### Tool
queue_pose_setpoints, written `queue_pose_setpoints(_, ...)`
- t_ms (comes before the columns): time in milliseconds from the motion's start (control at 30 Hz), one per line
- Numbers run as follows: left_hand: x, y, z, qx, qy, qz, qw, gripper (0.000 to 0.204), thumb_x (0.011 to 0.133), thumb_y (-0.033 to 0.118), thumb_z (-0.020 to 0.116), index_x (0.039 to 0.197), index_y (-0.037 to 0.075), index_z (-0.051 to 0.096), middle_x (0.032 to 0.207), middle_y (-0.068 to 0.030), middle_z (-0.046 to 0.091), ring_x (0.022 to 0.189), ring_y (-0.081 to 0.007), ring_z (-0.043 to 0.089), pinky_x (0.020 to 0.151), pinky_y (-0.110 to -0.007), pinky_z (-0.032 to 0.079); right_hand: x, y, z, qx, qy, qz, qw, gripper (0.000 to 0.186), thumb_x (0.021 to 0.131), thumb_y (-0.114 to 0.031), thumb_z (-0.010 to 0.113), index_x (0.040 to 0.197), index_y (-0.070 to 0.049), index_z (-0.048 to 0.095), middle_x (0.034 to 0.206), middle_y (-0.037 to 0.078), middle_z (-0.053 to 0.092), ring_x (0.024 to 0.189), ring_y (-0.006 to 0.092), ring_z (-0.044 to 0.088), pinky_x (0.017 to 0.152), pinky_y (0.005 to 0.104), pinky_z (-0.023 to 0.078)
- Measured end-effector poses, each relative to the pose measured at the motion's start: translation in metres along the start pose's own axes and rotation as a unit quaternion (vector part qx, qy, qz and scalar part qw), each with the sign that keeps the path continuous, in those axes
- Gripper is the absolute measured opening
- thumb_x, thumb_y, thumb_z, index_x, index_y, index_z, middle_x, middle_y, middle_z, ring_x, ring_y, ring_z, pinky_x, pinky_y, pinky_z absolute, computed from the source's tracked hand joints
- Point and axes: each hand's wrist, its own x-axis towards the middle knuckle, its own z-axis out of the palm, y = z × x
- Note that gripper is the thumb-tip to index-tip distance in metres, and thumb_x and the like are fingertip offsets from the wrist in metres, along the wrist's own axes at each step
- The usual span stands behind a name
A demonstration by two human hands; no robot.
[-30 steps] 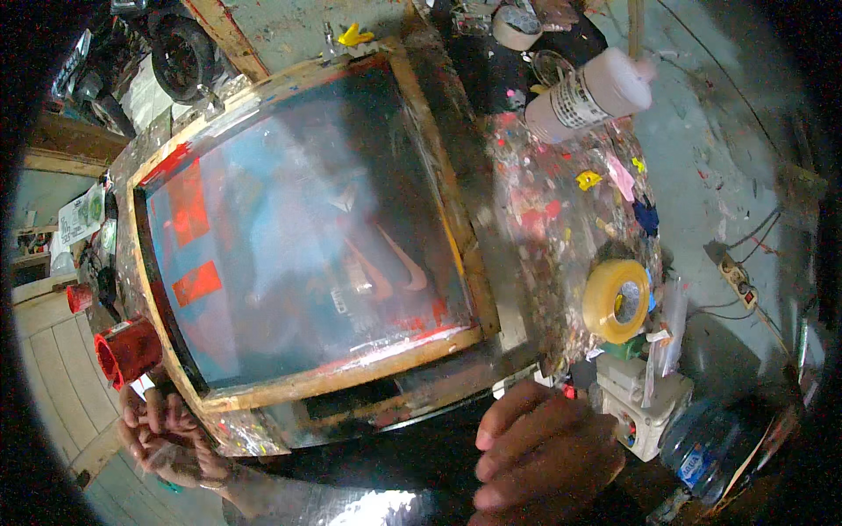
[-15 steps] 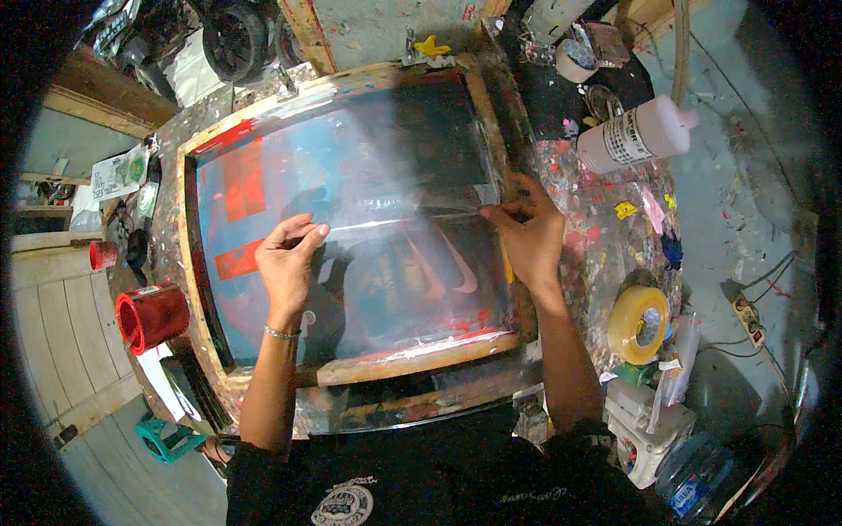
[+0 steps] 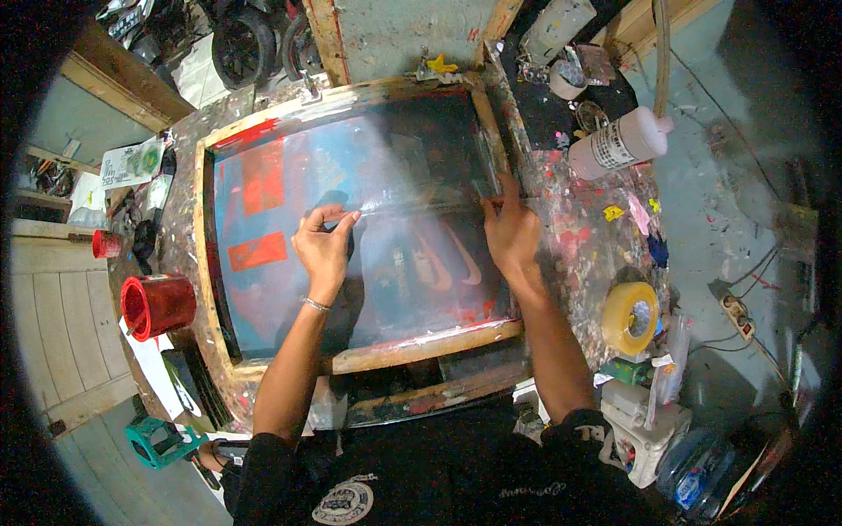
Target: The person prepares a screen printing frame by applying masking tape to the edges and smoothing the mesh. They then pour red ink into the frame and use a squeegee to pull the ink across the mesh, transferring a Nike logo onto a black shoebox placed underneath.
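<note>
A wooden-framed printing screen lies before me, its blue-grey mesh marked with red patches. Between my hands a strip of clear tape runs across the mesh, stretched nearly level. My left hand pinches the strip's left end between thumb and forefinger, over the middle of the screen. At the right side of the frame my right hand has its fingers closed on the other end. Whether the strip touches the mesh along its length is hard to tell. Below it, pale curved shapes show in the mesh.
On the right stand a roll of clear tape and a pinkish plastic bottle. A red paint pot sits left of the frame. Metal clamps line the far edge. A power strip lies beyond the table at right.
My left hand has shifted right, toward my right hand, so the span of tape between them is shorter. The right hand stays by the frame's right side. The whole view has shifted slightly.
</note>
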Motion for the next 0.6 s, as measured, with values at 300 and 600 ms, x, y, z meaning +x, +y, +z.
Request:
queue_pose_setpoints(300,0.008,-0.012,0.012,-0.098,0.003,-0.007,0.995,0.024,0.072,0.020,0.088,0.088,0.007,0.075,0.081,-0.0044,0.077,0.076,-0.0196,0.065,0.074,-0.033,0.048,0.002,0.003,0.009,-0.033,0.028,-0.049,0.998,0.050,0.090,-0.019,0.072,0.135,-0.013,0.052,0.082,0.017,0.073,0.070,0.0394,0.070,0.061,0.0497,0.055)
queue_pose_setpoints(600,0.007,-0.015,0.012,0.012,0.021,0.058,0.998,0.027,0.071,0.021,0.089,0.089,0.006,0.076,0.083,-0.0076,0.077,0.077,-0.0201,0.071,0.073,-0.034,0.054,0.006,-0.003,0.006,-0.086,-0.008,-0.042,0.995,0.053,0.090,-0.020,0.072,0.137,-0.013,0.049,0.081,0.020,0.072,0.069,0.0406,0.070,0.059,0.0522,0.054)
